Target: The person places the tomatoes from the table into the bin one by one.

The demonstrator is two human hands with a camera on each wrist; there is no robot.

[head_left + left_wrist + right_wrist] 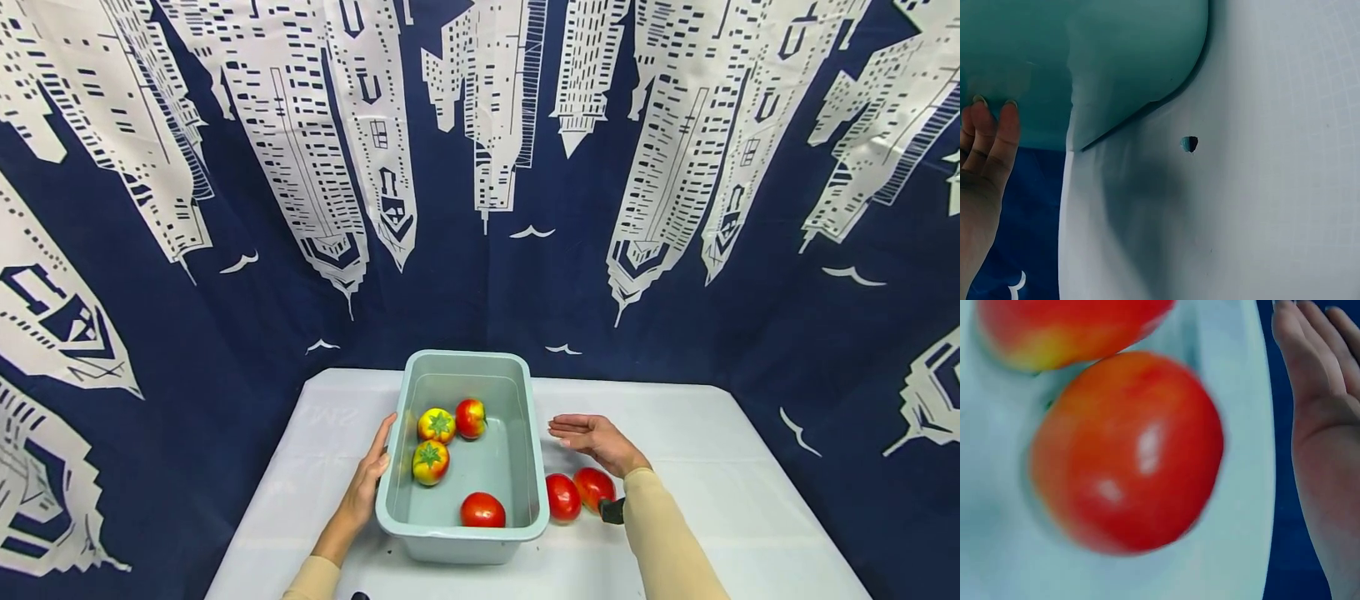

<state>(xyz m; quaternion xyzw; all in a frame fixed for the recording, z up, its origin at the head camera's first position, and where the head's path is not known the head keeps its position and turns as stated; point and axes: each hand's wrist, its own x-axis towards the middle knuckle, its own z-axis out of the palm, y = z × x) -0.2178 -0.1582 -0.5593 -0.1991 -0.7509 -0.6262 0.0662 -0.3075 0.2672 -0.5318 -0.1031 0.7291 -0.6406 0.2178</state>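
A pale green plastic tub (pixel 491 462) stands on the white table. Inside it, two yellow-red tomatoes (pixel 431 462) with green tops and a redder one (pixel 471 418) lie towards the far left; a red tomato (pixel 483 510) is by the near wall. My left hand (pixel 365 479) touches the tub's left side, its fingers (pixel 1007 134) fairly straight against the wall in the left wrist view. My right hand (pixel 597 442) is held beyond the tub's right side with straight fingers and holds nothing. Just nearer than it, two red tomatoes (pixel 563 498) (pixel 1132 453) rest on the table.
The white table (pixel 667 433) extends on both sides of the tub. A dark blue cloth (pixel 487 292) with white city buildings hangs behind and around it. A dark strap piece (pixel 612 511) shows at my right wrist, and a small dark spot (pixel 1189 144) marks the tabletop.
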